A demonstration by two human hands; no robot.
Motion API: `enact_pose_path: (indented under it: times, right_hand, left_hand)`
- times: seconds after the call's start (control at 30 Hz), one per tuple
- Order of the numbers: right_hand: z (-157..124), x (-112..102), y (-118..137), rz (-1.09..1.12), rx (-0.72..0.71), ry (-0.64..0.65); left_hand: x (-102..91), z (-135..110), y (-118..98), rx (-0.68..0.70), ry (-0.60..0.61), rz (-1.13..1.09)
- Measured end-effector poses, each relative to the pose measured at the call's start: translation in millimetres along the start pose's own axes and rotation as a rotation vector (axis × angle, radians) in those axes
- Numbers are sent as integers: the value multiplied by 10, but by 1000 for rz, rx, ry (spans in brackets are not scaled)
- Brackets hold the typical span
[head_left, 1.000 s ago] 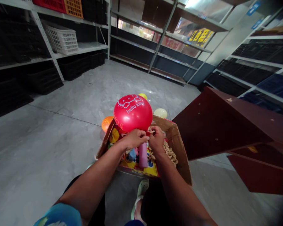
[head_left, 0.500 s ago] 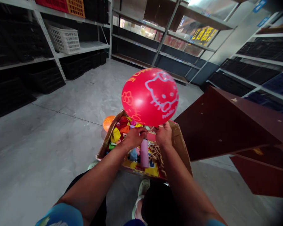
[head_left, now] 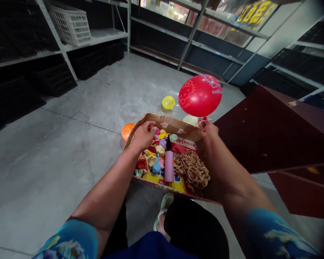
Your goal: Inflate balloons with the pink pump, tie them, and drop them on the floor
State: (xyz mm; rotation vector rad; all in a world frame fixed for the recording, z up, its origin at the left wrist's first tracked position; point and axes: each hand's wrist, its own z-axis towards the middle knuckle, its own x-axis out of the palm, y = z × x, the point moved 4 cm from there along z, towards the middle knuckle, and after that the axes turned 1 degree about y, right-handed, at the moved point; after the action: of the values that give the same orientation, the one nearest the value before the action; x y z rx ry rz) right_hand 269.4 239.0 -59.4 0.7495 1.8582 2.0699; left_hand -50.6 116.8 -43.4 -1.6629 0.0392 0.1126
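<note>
L arm [head_left: 108, 183] is angling in from lower L, forearm bare; L hand [head_left: 145, 136] is hovering, back facing up, fingers showing a loose curl & pointing approx. R. R arm [head_left: 237, 180] is slanting in from lower R; R hand [head_left: 209, 130] is pinching w/ its fingertips, pointing away fr. body. Hands are sitting well apart.

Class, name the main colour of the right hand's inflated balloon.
Red: the inflated balloon shows best in the head view.

In the centre of the frame is 1 box [head_left: 173, 128]; inside it, 1 tube [head_left: 169, 167] lies between balloons [head_left: 156, 166], at left, and strands [head_left: 194, 171], at right.
</note>
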Motion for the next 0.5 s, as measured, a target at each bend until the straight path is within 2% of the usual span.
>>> enact_pose_path:
  times: [0.1, 0.2, 0.27, 0.4, 0.5]
  right_hand:
    - [-23, -49, -105, -91, 49, -8]
    - [-294, -21, -258, -185, 30, 74]
    - [-572, 67, -400, -266, 19, 194]
    - [-1195, 330, -716, -472, 55, 573]
    - [-1544, 440, -866, -589, 48, 723]
  left_hand:
    - [-54, 69, 63, 5, -30, -27]
    - [-99, 122, 115, 19, -41, -66]
    - [-114, 143, 141, 32, -44, -79]
    - [-106, 154, 178, 48, -44, -83]
    - [-86, 138, 184, 42, -41, -25]
